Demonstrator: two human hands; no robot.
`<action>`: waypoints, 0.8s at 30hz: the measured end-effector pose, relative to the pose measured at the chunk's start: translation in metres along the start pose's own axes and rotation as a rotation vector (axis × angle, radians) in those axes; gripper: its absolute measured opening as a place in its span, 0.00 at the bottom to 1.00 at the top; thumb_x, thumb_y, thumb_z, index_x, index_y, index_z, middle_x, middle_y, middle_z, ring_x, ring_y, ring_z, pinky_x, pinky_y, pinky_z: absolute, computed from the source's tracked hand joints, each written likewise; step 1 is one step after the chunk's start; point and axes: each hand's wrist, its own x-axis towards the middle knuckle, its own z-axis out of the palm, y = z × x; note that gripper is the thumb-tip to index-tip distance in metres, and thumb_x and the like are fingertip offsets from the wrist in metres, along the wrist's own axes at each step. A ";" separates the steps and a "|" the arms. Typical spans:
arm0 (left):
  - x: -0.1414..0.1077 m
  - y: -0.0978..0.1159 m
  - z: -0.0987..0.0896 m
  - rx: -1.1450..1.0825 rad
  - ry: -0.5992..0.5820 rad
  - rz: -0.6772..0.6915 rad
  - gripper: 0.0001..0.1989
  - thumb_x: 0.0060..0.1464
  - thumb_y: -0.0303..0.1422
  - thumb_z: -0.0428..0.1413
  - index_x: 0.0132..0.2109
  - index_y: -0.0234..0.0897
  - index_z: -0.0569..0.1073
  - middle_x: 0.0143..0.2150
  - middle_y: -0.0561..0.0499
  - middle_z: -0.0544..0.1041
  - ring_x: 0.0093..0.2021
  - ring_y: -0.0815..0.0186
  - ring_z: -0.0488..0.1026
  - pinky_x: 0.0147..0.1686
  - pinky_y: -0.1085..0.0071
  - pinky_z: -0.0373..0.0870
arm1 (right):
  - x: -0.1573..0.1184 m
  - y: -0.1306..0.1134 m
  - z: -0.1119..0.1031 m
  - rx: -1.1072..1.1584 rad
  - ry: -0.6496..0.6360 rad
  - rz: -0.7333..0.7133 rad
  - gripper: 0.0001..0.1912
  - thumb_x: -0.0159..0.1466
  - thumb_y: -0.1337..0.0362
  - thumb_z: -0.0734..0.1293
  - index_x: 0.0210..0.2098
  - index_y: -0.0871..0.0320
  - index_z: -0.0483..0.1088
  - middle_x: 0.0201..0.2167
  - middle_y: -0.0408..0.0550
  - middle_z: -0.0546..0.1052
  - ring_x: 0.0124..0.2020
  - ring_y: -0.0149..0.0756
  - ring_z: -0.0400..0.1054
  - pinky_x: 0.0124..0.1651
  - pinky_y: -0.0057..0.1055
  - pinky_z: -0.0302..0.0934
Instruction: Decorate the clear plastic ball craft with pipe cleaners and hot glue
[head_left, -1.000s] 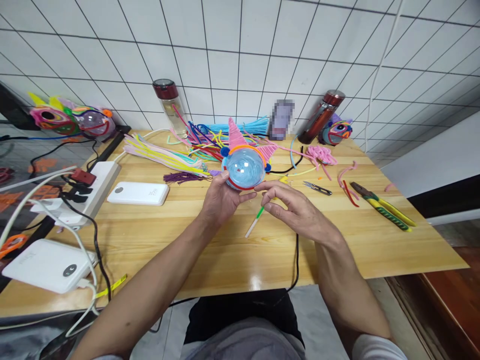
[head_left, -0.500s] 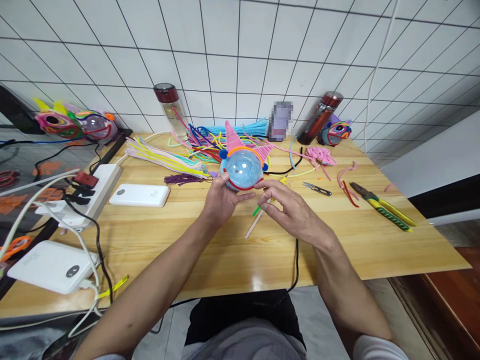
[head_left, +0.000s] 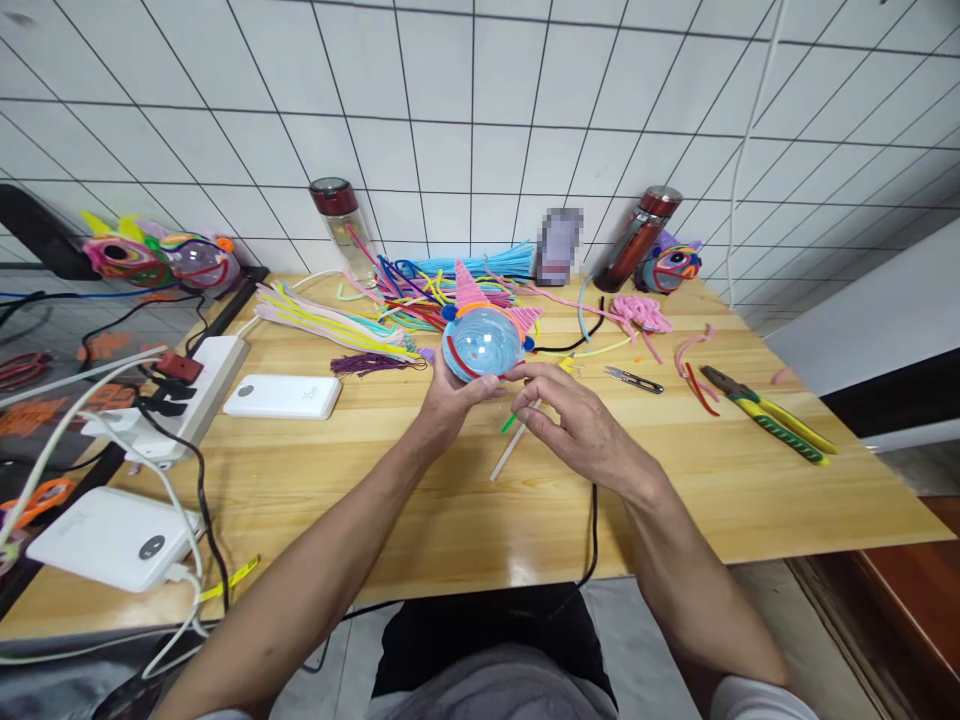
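At the surface's [head_left: 420,530] back edge stand a bottle [head_left: 341,228] and a flask [head_left: 636,238] (a phone [head_left: 560,245] between them). A ball [head_left: 486,345] is before the pipe cleaners [head_left: 420,283]; pliers [head_left: 739,395] lie near the right edge, snips [head_left: 634,380] to their left, a power strip [head_left: 214,372] by the left edge.

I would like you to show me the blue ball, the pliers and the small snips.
Blue ball [head_left: 484,345], head view: its shiny round front.
Pliers [head_left: 777,427], head view: the green-striped handle.
Small snips [head_left: 637,379], head view: the dark middle part.

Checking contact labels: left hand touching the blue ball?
Touching. The head view shows the left hand cupping the blue ball from below, no gap at its lower left edge.
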 end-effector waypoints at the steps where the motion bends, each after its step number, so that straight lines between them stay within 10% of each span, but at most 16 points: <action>1: 0.001 -0.002 0.000 0.016 0.010 0.014 0.50 0.40 0.41 0.81 0.65 0.46 0.64 0.57 0.47 0.81 0.56 0.54 0.83 0.49 0.61 0.85 | 0.000 0.000 0.001 -0.004 0.005 -0.004 0.05 0.79 0.66 0.66 0.45 0.52 0.73 0.63 0.57 0.80 0.67 0.47 0.75 0.67 0.52 0.73; 24: 0.004 -0.005 -0.005 0.001 0.045 0.123 0.50 0.39 0.45 0.82 0.65 0.42 0.70 0.57 0.45 0.84 0.57 0.54 0.83 0.64 0.52 0.77 | -0.001 -0.016 0.014 -0.165 0.120 -0.146 0.08 0.78 0.71 0.64 0.46 0.53 0.73 0.64 0.60 0.79 0.71 0.50 0.71 0.69 0.60 0.73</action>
